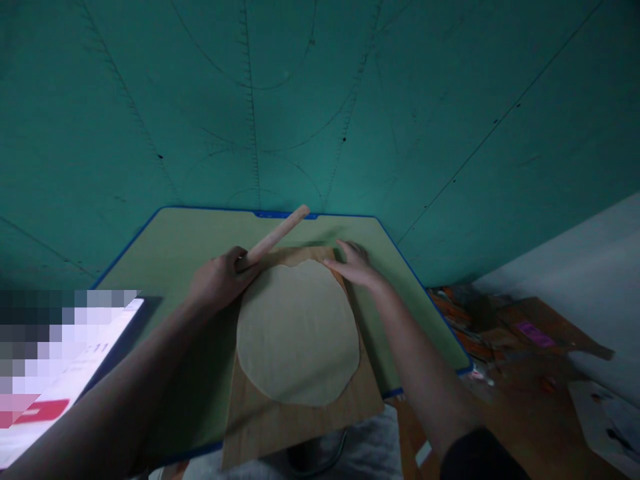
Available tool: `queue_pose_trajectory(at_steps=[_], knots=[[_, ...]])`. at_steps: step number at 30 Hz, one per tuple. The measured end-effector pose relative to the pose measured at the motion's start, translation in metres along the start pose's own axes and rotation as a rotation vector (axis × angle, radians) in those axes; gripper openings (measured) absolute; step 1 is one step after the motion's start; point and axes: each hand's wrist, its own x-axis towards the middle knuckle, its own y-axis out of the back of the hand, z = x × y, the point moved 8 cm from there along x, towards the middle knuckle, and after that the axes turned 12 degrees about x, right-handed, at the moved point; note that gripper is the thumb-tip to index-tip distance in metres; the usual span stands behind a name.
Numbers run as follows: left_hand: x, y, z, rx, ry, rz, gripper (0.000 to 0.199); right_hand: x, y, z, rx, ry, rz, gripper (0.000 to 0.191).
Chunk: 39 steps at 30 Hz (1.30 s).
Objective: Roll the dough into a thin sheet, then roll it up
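A thin, flattened sheet of dough (299, 333), roughly round with an uneven rim, lies on a wooden board (250, 427). It covers most of the board's middle and far part, leaving bare wood mainly along the near side. A wooden rolling pin (277, 237) slants up and away to the right above the board's far left corner, its far tip pointing toward the wall. The left hand (220, 277) is clasped around the pin's lower end, beside the dough's upper left edge. The right hand (354, 263) is at the board's far right corner, thumb and fingers spread apart, the thumb by the dough's upper right edge. The two hands are apart, with the far part of the dough between them.

The board rests on a pale green desk (170, 240) with a blue rim, and its near end juts past the desk's front edge. A lit screen (95, 347), partly pixelated, is at the left. Beyond the desk is a green wall (300, 113) with dark lines; to the right, flattened cardboard (565, 327) lies low near the floor (520, 413).
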Motion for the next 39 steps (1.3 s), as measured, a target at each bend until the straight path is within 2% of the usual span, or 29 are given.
queue_pose_trajectory(at_steps=[4,10,15,18,22,28,32,37,39], knots=[[0.001,0.0,-0.002,0.006,0.019,0.003,0.048,0.001,-0.002,-0.005,-0.048,-0.007,0.035,0.073],[-0.003,0.003,0.003,0.016,0.005,-0.013,0.049,-0.001,0.001,0.0,-0.054,-0.04,-0.05,0.081],[-0.002,0.003,0.001,0.023,0.02,0.008,0.051,-0.003,0.001,-0.007,-0.115,-0.053,0.039,0.08],[-0.001,0.001,0.001,0.043,0.023,-0.005,0.05,-0.004,0.0,-0.01,-0.122,-0.046,0.04,0.077],[-0.002,0.0,0.004,0.04,0.007,-0.026,0.051,-0.006,0.003,-0.004,-0.103,-0.096,-0.02,0.08],[-0.002,0.001,0.005,0.034,-0.016,-0.025,0.051,-0.006,0.001,-0.006,-0.116,-0.1,0.003,0.077],[-0.001,0.0,0.004,0.045,0.004,-0.029,0.051,-0.005,0.001,0.002,-0.093,-0.145,-0.004,0.082],[-0.002,0.002,0.005,0.061,0.018,-0.046,0.05,-0.004,0.003,-0.001,-0.074,-0.05,0.056,0.076],[-0.003,0.002,0.006,0.059,0.015,-0.051,0.05,-0.003,0.002,0.001,-0.078,-0.058,0.063,0.076]])
